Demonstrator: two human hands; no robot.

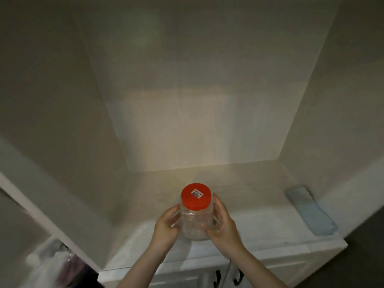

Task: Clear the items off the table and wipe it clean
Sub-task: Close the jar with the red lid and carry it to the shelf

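Note:
A clear plastic jar (196,222) with a red screw lid (196,196) stands upright on the pale table top (259,225), near its front middle. A small barcode sticker sits on the lid. My left hand (166,227) grips the jar's left side, fingers curled round the wall. My right hand (223,223) grips its right side, with the fingers wrapped across the front. The jar looks empty. A folded light blue cloth (310,210) lies on the table at the far right.
The table sits in a recess with plain walls at the back and both sides. Cabinet doors with dark handles (217,276) are below the front edge. Blurred pale and pinkish items (56,265) hang at lower left, outside the recess.

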